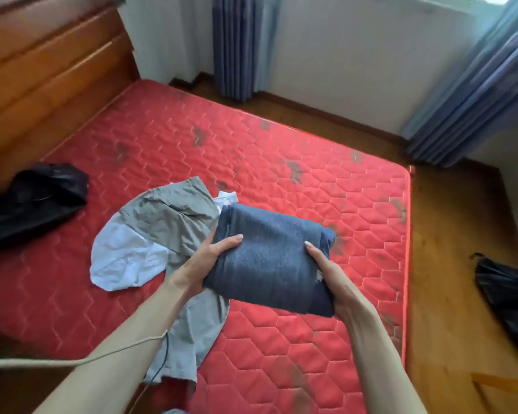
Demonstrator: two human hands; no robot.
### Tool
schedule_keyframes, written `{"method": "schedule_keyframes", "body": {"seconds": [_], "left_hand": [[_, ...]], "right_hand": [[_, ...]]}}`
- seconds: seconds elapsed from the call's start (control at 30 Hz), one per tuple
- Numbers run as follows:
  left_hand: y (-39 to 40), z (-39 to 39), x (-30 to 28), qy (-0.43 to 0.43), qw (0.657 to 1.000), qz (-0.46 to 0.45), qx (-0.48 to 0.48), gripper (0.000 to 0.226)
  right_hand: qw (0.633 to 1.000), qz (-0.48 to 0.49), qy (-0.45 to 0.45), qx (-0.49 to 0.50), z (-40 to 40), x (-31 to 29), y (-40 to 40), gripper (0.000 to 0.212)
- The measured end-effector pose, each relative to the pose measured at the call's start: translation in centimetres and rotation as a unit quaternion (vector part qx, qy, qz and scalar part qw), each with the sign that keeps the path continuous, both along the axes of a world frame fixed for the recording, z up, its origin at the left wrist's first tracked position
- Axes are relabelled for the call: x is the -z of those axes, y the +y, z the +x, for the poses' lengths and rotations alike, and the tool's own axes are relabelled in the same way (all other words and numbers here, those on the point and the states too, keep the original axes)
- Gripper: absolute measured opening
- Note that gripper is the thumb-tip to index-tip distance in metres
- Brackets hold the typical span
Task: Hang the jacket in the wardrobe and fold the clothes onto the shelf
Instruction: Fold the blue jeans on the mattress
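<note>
A: Which step is in hand?

B: Folding appears finished for one piece. A folded blue garment is held up over the near part of the red mattress, gripped from both sides. The left hand is clamped on its left edge, thumb laid on top, and the right hand is clamped on its right edge in the same way.

A: What is left on the mattress?

B: A grey garment and a white garment are seen crumpled together on the mattress, just left of the held bundle and partly under it. A black jacket is lying at the mattress's left side, near the headboard, well apart from the hands. It has not been hung.

A: And the next move?

B: The bundle would need to be carried to the shelf and kept level so the folds are not lost. Neither wardrobe nor shelf is shown, so the route cannot be judged.
</note>
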State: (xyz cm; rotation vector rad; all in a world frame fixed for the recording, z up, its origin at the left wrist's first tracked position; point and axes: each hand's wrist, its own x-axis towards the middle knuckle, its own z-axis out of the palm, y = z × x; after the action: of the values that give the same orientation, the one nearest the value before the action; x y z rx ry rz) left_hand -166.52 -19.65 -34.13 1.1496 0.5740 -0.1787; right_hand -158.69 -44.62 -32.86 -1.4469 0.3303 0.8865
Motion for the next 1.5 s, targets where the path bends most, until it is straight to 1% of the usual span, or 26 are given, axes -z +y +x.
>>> {"method": "schedule_keyframes", "body": {"seconds": [0.1, 0.17, 0.27, 0.37, 0.43, 0.5, 0.57, 0.67, 0.73, 0.77, 0.8, 0.93, 1.0, 1.07, 1.1, 1.13, 1.23, 1.27, 1.4, 1.5], "left_hand": [[0.3, -3.9, -2.9, -0.015, 0.998, 0.022, -0.059, 0.032], [0.9, -6.5, -4.2, -0.014, 0.995, 0.021, -0.097, 0.033], [2.3, -10.1, -5.6, -0.027, 0.986, 0.007, -0.165, 0.043], [4.1, -13.7, -7.4, -0.039, 0.973, 0.012, -0.227, 0.034], [5.8, -16.5, -8.0, -0.046, 0.962, 0.034, -0.265, 0.033], [7.8, -19.5, -8.6, -0.054, 0.953, 0.05, -0.294, 0.04], [9.8, -22.6, -9.4, -0.049, 0.94, 0.061, -0.333, 0.041], [12.4, -27.3, -10.4, -0.051, 0.923, 0.063, -0.376, 0.038], [14.3, -30.6, -10.6, -0.054, 0.908, 0.059, -0.412, 0.037], [15.3, -32.3, -10.7, -0.052, 0.898, 0.06, -0.433, 0.038], [16.4, -34.0, -10.7, -0.051, 0.888, 0.06, -0.453, 0.04], [21.0, -40.7, -11.0, -0.059, 0.859, 0.054, -0.507, 0.057], [23.5, -43.9, -11.5, -0.065, 0.851, 0.062, -0.518, 0.051], [26.0, -46.8, -12.2, -0.074, 0.843, 0.071, -0.528, 0.046], [27.2, -48.3, -12.5, -0.079, 0.839, 0.077, -0.534, 0.048], [28.4, -49.8, -12.8, -0.083, 0.834, 0.078, -0.54, 0.05], [30.7, -53.8, -13.6, -0.083, 0.815, 0.082, -0.568, 0.048], [31.3, -55.1, -13.8, -0.086, 0.807, 0.084, -0.578, 0.046], [33.8, -60.0, -14.2, -0.079, 0.776, 0.082, -0.62, 0.048], [35.4, -63.6, -13.9, -0.071, 0.748, 0.078, -0.655, 0.05]], "right_hand": [[0.997, 0.037, -0.057, -0.032, -1.8, -2.5, 1.3, 0.038], [0.993, 0.051, -0.1, -0.04, -3.0, -3.9, 2.7, 0.032], [0.983, 0.064, -0.158, -0.07, -4.6, -5.5, 5.6, 0.035], [0.968, 0.075, -0.215, -0.108, -6.3, -7.1, 9.4, 0.034], [0.958, 0.082, -0.239, -0.138, -7.6, -7.7, 12.4, 0.032], [0.952, 0.088, -0.243, -0.163, -9.2, -8.0, 15.8, 0.03], [0.942, 0.088, -0.26, -0.193, -11.2, -8.0, 19.4, 0.027], [0.926, 0.07, -0.292, -0.228, -14.7, -8.0, 24.7, 0.033], [0.91, 0.058, -0.325, -0.251, -17.1, -8.0, 28.4, 0.043], [0.905, 0.058, -0.323, -0.269, -18.6, -8.3, 30.3, 0.047], [0.908, 0.057, -0.302, -0.286, -20.0, -8.7, 32.0, 0.047], [0.901, 0.082, -0.262, -0.337, -26.2, -10.6, 38.8, 0.027], [0.898, 0.101, -0.25, -0.348, -29.1, -11.2, 42.1, 0.026], [0.897, 0.116, -0.242, -0.351, -31.8, -11.6, 45.4, 0.037], [0.897, 0.119, -0.237, -0.353, -33.2, -11.7, 47.0, 0.044], [0.895, 0.125, -0.228, -0.362, -34.4, -12.0, 48.4, 0.044], [0.882, 0.145, -0.217, -0.393, -38.2, -13.1, 52.1, 0.026], [0.875, 0.15, -0.216, -0.407, -39.5, -13.5, 53.1, 0.024], [0.854, 0.168, -0.212, -0.445, -44.4, -14.3, 57.7, 0.029], [0.835, 0.176, -0.207, -0.478, -47.9, -14.2, 61.3, 0.026]]}}
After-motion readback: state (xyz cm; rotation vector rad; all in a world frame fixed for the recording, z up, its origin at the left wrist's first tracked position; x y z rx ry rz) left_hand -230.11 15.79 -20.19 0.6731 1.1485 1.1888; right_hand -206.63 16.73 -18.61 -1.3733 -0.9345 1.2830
